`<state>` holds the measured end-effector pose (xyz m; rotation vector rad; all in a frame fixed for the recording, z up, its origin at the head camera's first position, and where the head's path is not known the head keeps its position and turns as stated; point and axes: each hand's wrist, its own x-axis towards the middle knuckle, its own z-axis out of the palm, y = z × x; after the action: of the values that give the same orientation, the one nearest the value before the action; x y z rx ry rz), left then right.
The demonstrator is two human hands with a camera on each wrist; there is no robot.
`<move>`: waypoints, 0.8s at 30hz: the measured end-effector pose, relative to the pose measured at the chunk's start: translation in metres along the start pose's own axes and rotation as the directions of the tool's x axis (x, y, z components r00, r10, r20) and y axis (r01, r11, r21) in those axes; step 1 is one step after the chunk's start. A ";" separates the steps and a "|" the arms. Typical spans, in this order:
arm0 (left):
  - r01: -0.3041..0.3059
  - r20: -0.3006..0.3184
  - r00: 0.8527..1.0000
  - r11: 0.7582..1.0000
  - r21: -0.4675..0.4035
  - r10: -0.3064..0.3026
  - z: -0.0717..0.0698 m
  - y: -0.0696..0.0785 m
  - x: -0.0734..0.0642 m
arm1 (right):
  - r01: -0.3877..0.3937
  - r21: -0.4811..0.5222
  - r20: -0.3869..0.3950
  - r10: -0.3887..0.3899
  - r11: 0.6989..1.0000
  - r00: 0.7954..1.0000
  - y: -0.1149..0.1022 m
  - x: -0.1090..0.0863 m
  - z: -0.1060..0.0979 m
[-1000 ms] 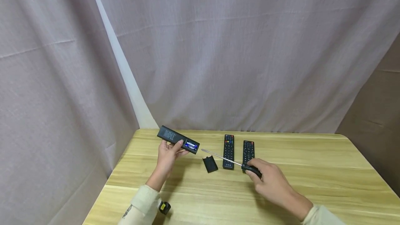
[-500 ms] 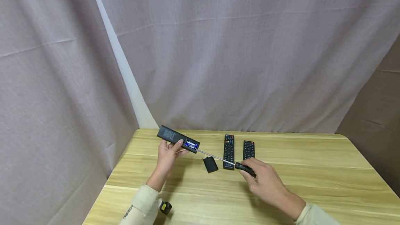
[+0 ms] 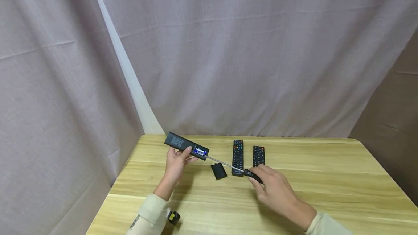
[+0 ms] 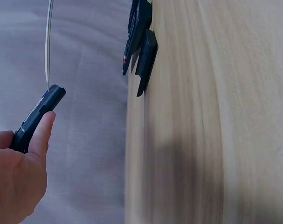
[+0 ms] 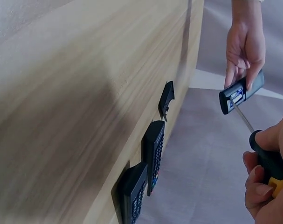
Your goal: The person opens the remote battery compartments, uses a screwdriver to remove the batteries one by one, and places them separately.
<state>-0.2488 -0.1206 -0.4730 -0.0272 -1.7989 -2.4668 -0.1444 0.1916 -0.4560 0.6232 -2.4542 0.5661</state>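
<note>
My left hand (image 3: 175, 162) grips a black remote control (image 3: 183, 143) above the table, back side up, thumb on its back near the battery bay. Blue and silver batteries (image 3: 200, 151) sit in the uncovered bay. In my right hand (image 3: 274, 191) is a screwdriver (image 5: 267, 158) with a black and yellow handle and a long metal shaft. Its tip reaches into the end of the battery bay, as the right wrist view shows. The black battery cover (image 3: 218, 171) lies on the table below the shaft.
Two more black remotes lie face up: a longer one (image 3: 238, 155) and a shorter one (image 3: 259, 155), partly behind my right hand. The wooden table (image 3: 326, 177) ends at a grey curtain (image 3: 248, 64). A black wrist device (image 3: 173, 217) shows beside the left sleeve.
My right hand has moved left, bringing the screwdriver tip from beside the remote into its battery bay. The left hand and remote have stayed nearly still.
</note>
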 end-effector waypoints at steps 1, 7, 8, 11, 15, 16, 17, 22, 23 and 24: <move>-0.001 -0.003 1.000 1.000 0.002 0.001 0.000 0.000 0.000 | 0.033 -0.024 -0.019 -0.033 0.999 0.999 -0.001 0.000 0.001; -0.017 -0.018 1.000 1.000 0.014 0.018 0.000 -0.005 0.000 | 0.179 -0.141 -0.098 -0.194 0.974 0.976 -0.010 0.002 0.001; -0.021 -0.021 1.000 1.000 0.016 0.021 0.000 -0.005 0.000 | 0.191 -0.145 -0.106 -0.208 0.971 0.972 -0.012 0.002 0.001; -0.033 -0.029 0.999 0.999 0.015 0.034 0.002 -0.005 -0.001 | 0.206 -0.143 -0.119 -0.223 0.968 0.968 -0.016 0.003 0.002; -0.059 -0.054 0.997 0.998 0.024 0.061 0.006 -0.005 -0.004 | 0.229 -0.157 -0.107 -0.247 0.961 0.963 -0.020 0.006 0.003; -0.067 -0.057 0.996 0.997 0.034 0.069 0.007 -0.006 -0.004 | 0.239 -0.166 -0.103 -0.257 0.957 0.961 -0.020 0.006 0.004; -0.080 -0.054 0.995 0.996 0.050 0.083 0.008 -0.006 -0.005 | 0.249 -0.172 -0.100 -0.269 0.953 0.958 -0.021 0.007 0.004; -0.101 -0.026 0.994 0.990 0.102 0.105 0.013 -0.008 -0.007 | 0.269 -0.173 -0.097 -0.288 0.948 0.953 -0.024 0.008 0.006; -0.101 -0.023 0.994 0.989 0.107 0.104 0.013 -0.008 -0.007 | 0.264 -0.169 -0.097 -0.283 0.950 0.954 -0.024 0.009 0.007; -0.096 -0.025 0.995 0.989 0.111 0.100 0.014 -0.009 -0.007 | 0.258 -0.166 -0.097 -0.276 0.952 0.956 -0.025 0.009 0.007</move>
<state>-0.2434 -0.1043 -0.4778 -0.0680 -1.8698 -2.2868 -0.1406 0.1653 -0.4500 0.8183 -2.2269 0.2952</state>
